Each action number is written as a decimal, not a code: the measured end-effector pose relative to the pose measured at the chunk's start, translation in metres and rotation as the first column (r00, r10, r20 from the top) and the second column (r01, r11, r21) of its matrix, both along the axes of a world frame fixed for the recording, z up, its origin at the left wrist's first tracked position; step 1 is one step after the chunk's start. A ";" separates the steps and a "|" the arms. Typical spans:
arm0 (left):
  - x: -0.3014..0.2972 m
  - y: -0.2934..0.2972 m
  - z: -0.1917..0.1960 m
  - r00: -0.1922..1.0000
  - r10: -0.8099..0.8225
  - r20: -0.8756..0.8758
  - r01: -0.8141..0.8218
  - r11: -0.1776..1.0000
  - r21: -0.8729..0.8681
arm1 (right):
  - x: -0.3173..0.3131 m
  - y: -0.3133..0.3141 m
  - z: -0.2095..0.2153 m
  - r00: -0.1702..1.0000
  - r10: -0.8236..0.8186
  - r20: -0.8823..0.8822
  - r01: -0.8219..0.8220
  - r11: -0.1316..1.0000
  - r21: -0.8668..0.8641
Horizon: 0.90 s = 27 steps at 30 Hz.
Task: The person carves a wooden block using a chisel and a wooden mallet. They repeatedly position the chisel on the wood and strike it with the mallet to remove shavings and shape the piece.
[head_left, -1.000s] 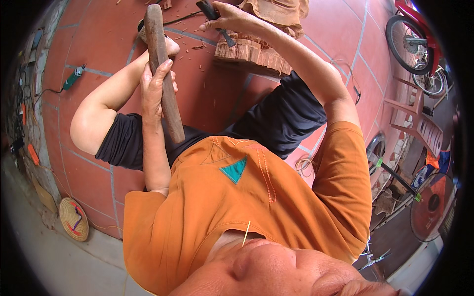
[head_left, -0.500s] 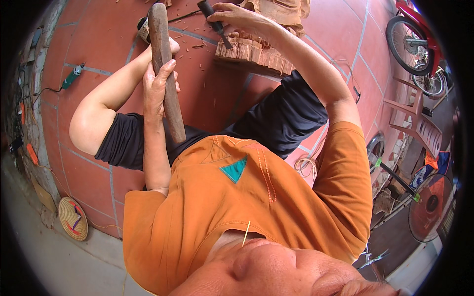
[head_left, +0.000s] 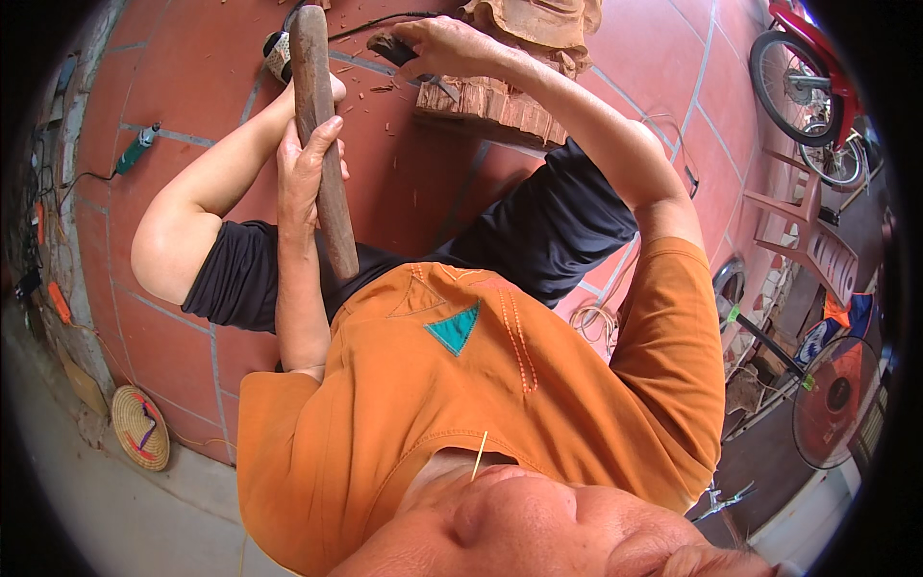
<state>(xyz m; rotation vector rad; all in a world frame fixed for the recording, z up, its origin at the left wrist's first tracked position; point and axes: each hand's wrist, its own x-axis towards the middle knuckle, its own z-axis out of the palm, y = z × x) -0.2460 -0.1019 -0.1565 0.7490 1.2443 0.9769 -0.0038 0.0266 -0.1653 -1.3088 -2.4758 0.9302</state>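
My left hand (head_left: 303, 178) is wrapped around a long, rounded wooden club (head_left: 334, 207), which stands nearly upright in view above my dark trousers. In my right hand (head_left: 447, 46) is a chisel (head_left: 386, 48) with a dark handle, partly hidden by the fingers. Its metal blade points down and right, at the left end of a reddish wood block (head_left: 495, 106); whether the edge touches the wood I cannot tell. The block's near face is rough and cut in ridges. Carved folds (head_left: 543, 21) show on its far part.
Wood chips (head_left: 383, 88) lie on the red tiles around the block. A corded green power tool (head_left: 137, 149) and a woven round hat (head_left: 141, 428) are at left. Coiled cable (head_left: 594, 325) lies right of my leg. Farther right are a motorbike (head_left: 793, 87), a plastic chair (head_left: 822, 250) and a fan (head_left: 835, 402).
My right hand has turned the chisel from steep to flatter, its handle swinging left and toward me. The left hand and club have barely moved.
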 end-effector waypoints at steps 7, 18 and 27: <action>0.000 0.000 -0.002 1.000 0.000 0.008 0.000 1.000 -0.002 | 0.002 0.000 -0.009 0.999 0.023 -0.037 -0.023 1.000 0.007; 0.002 -0.002 0.007 1.000 0.001 0.026 -0.001 1.000 0.009 | -0.002 -0.004 -0.010 0.999 0.040 0.009 -0.040 0.999 0.016; -0.001 -0.004 0.025 0.993 0.113 -0.042 -0.106 0.984 0.142 | -0.010 -0.006 -0.003 0.989 0.143 0.046 -0.142 0.990 -0.022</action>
